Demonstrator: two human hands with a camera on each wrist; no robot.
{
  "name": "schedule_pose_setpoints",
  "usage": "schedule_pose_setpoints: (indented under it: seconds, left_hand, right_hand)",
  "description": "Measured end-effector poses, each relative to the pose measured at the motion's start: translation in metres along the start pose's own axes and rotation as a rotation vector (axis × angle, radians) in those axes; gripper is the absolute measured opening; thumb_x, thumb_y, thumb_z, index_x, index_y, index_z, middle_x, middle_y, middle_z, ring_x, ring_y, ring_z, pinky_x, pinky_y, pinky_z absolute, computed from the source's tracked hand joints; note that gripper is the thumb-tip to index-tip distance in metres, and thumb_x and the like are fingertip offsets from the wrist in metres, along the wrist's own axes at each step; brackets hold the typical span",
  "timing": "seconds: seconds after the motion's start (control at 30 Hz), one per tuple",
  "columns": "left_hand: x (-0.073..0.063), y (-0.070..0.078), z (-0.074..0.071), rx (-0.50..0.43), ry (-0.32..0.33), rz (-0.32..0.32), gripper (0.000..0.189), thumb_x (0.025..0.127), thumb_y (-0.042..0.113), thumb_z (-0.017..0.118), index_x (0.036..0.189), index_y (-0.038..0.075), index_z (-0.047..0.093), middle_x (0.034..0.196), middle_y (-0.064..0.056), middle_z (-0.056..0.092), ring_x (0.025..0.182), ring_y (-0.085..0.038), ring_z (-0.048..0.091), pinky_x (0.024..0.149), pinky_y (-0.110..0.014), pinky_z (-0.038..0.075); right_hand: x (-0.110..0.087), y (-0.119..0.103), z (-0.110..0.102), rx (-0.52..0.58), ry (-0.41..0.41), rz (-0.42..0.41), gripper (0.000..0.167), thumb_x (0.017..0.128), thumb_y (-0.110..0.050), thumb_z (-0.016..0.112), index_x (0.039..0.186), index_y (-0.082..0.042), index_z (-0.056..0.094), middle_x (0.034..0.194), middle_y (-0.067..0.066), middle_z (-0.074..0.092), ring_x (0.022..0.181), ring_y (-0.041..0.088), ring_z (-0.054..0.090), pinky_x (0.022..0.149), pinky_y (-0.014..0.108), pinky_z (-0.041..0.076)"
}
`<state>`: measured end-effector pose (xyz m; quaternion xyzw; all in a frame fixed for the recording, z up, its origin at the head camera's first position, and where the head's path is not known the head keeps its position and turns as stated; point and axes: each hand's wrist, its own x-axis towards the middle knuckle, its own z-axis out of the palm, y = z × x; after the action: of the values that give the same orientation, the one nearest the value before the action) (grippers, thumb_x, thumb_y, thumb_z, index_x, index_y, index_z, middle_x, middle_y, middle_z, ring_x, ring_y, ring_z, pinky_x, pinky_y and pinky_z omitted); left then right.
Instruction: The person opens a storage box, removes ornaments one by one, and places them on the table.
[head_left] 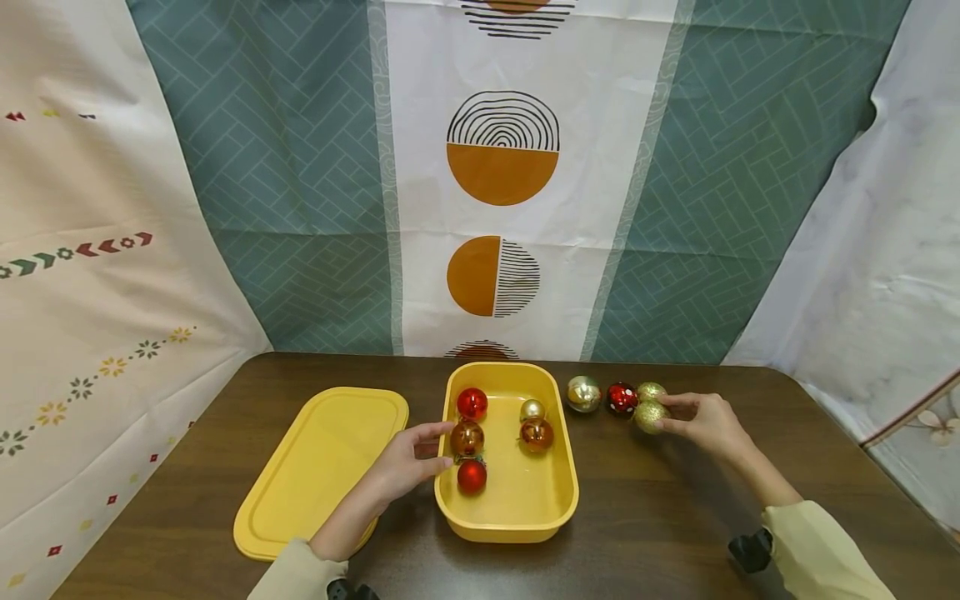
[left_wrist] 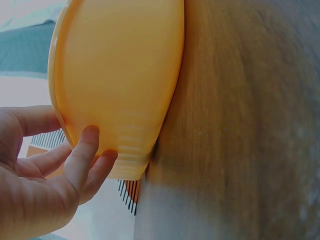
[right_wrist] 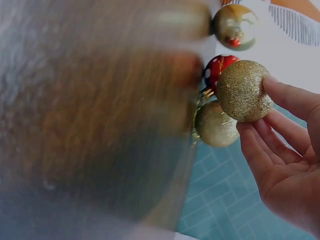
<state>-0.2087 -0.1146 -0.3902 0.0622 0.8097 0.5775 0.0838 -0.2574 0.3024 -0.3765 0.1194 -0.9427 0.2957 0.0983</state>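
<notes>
My right hand [head_left: 708, 427] pinches a gold glitter Christmas ball [head_left: 650, 417] between thumb and fingers. In the right wrist view that same glitter ball [right_wrist: 245, 91] is held in front of a second gold ball [right_wrist: 216, 124] and a red ball with white dots [right_wrist: 220, 70]. My left hand [head_left: 405, 462] grips the left rim of a yellow plastic box [head_left: 568, 492], with some fingers against its outer wall [left_wrist: 120, 75]. Inside the box lie red balls [head_left: 472, 403], copper balls [head_left: 536, 434] and a small gold ball [head_left: 532, 409].
A yellow lid [head_left: 322, 467] lies flat on the dark wooden table [head_left: 637, 533], left of the box. A shiny gold ball [head_left: 583, 394] rests just right of the box, beside the red dotted ball. Patterned curtains [head_left: 300, 167] hang behind the table.
</notes>
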Motion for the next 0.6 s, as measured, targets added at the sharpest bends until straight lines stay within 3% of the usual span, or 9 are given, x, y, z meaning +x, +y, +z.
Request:
schedule_pose_setpoints:
  seconds: [0.37, 0.6]
  left_hand:
    - [0.002, 0.0, 0.0, 0.005, -0.005, -0.008, 0.047, 0.08, 0.004, 0.065, 0.126, 0.003, 0.052, 0.124, -0.02, 0.052, 0.108, -0.034, 0.054, 0.079, -0.041, 0.052]
    - [0.002, -0.001, -0.001, 0.011, 0.0, -0.013, 0.047, 0.08, 0.004, 0.065, 0.126, 0.004, 0.053, 0.123, -0.019, 0.053, 0.107, -0.033, 0.054, 0.079, -0.041, 0.052]
  right_hand:
    - [0.002, 0.011, 0.006, 0.011, -0.078, 0.018, 0.042, 0.073, -0.015, 0.075, 0.104, 0.01, 0.063, 0.095, 0.025, 0.065, 0.086, 0.035, 0.064, 0.068, 0.037, 0.053]
    - [0.003, 0.012, 0.007, 0.021, -0.098, 0.028, 0.042, 0.073, -0.015, 0.075, 0.104, 0.01, 0.063, 0.094, 0.025, 0.065, 0.087, 0.035, 0.064, 0.068, 0.036, 0.053]
